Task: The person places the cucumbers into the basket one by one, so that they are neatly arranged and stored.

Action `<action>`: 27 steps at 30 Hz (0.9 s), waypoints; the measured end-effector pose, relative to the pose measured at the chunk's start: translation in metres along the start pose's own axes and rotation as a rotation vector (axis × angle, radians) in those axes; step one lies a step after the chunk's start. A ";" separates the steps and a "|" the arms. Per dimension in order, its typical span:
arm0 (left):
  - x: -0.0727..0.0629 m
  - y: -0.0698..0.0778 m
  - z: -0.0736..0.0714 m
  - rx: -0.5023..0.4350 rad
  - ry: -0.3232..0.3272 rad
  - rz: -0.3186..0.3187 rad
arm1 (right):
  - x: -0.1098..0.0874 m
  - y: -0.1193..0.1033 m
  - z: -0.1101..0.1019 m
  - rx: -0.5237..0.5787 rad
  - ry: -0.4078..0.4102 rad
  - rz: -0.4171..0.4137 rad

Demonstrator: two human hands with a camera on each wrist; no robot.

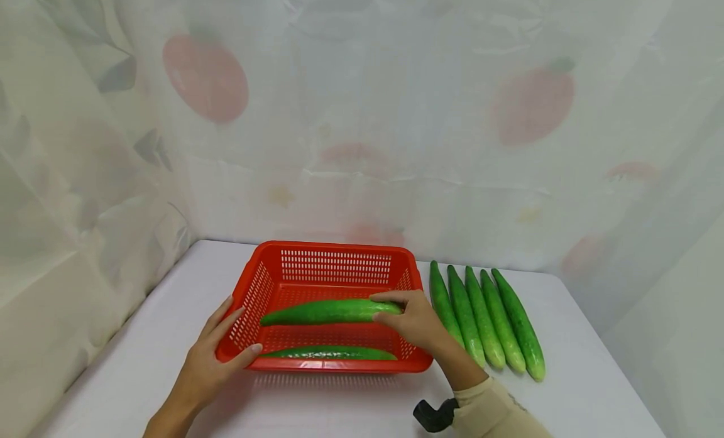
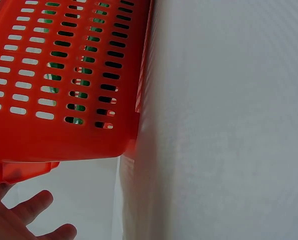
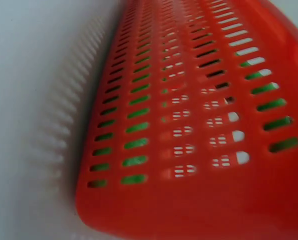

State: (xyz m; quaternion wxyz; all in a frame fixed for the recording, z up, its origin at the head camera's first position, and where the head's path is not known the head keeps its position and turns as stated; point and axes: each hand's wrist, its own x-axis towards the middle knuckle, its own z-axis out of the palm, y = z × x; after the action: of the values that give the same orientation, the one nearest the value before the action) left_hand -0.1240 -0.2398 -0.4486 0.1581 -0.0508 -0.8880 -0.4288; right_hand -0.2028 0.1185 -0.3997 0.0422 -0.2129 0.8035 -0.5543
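My right hand (image 1: 415, 318) pinches the right end of a long green cucumber (image 1: 322, 312) between thumb and fingers. That cucumber lies crosswise over the inside of a red plastic basket (image 1: 334, 365). Along the basket's front wall a second cucumber (image 1: 339, 351) lies inside, partly hidden by the rim. At the front left corner is my left hand (image 1: 209, 362), its thumb at the front rim and its fingers spread along the left side. In the left wrist view the left fingers (image 2: 34, 205) reach past the basket's corner. Only the slotted basket wall (image 3: 189, 210) fills the right wrist view; the right hand is outside it.
Several cucumbers (image 1: 500, 328) lie side by side on the white tabletop (image 1: 588, 362), right of the basket. A black curved object (image 1: 434, 416) shows at the right sleeve. Printed curtains (image 1: 362, 111) hang behind and at the left.
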 end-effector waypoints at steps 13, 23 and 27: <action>0.000 0.003 -0.001 0.014 0.003 0.004 | 0.009 0.004 0.009 -0.141 -0.073 0.004; 0.000 0.003 -0.001 0.001 0.003 -0.002 | 0.015 0.007 0.014 -0.138 -0.144 0.029; 0.000 0.004 -0.002 -0.006 0.001 -0.005 | 0.016 0.005 0.015 -0.180 -0.157 0.070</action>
State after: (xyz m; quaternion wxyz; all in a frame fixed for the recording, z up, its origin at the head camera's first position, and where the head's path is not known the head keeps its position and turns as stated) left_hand -0.1226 -0.2388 -0.4451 0.1574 -0.0485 -0.8868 -0.4318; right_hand -0.2144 0.1008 -0.4074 0.1049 -0.2305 0.8512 -0.4596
